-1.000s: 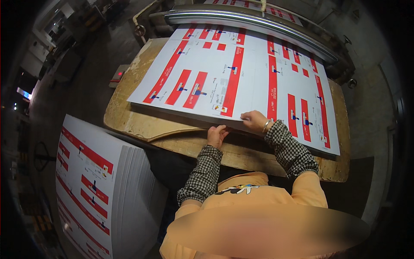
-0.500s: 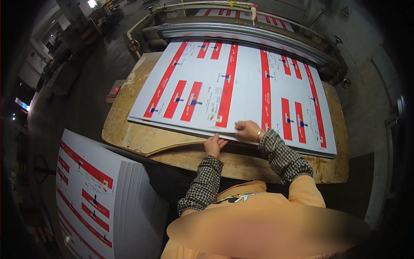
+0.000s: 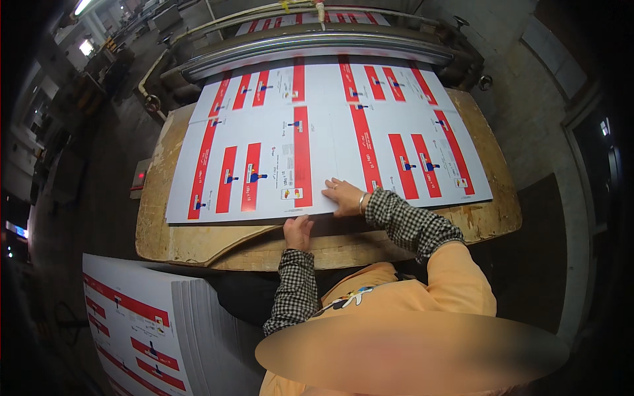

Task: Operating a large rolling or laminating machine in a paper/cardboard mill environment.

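White printed sheets (image 3: 330,142) with red stripes and small blue figures lie across a wooden feed board, their far end under a metal roller (image 3: 317,49). My right hand (image 3: 345,197), with a ring and a bracelet, rests palm down on the top sheet near its front edge, fingers extended. Against that front edge, to the left, my left hand (image 3: 298,232) touches the sheet with its fingers slightly bent and the thumb apart. Its fingertips are partly hidden at the edge. A sheet edge crosses the print between my hands and the roller.
A tall stack of matching sheets (image 3: 125,317) stands at lower left, beside the worn wooden board (image 3: 172,241). Handwheels (image 3: 152,103) flank the roller machine. More printed sheet (image 3: 310,20) shows behind the roller. A grey wall (image 3: 528,92) rises at right.
The view has shifted. My right hand went from curled fingers at the front edge to lying flatter on the sheet. A sheet edge now crosses the print, which ran unbroken before.
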The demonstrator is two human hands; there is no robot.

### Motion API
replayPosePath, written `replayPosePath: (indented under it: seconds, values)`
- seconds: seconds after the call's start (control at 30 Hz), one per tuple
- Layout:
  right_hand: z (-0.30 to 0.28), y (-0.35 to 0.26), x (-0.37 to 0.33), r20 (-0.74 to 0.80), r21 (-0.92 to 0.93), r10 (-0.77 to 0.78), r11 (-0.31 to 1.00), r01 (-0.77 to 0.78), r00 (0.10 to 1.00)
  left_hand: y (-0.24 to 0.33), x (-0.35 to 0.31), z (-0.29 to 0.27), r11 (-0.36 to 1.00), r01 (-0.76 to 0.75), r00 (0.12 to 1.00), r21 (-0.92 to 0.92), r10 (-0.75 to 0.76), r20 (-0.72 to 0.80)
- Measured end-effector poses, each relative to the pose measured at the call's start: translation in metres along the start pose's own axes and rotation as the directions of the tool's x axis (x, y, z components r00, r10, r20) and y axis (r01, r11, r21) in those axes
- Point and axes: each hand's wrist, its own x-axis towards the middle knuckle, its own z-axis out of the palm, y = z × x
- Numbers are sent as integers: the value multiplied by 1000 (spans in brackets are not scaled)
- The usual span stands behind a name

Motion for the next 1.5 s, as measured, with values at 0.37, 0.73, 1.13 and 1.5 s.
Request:
replayPosePath:
  seconds: [0.37, 0.73, 1.13, 1.5]
  values:
    - [-28, 3, -7, -316, 312, -38, 940, 141, 948, 9, -14, 38, 991, -128, 967, -45, 114, -226]
    - [-4, 49, 45, -379, 228, 184, 968, -101, 907, 6, -8, 33, 999, -41, 984, 15, 43, -172]
    - [-5, 6, -3, -153, -99, -59, 994, 44, 986, 0, -7, 8, 997, -27, 1000, -71, 27, -7]
    - [-35, 2, -13, -139, 355, -33, 931, 81, 990, 9, -8, 31, 997, -74, 968, -32, 64, -242]
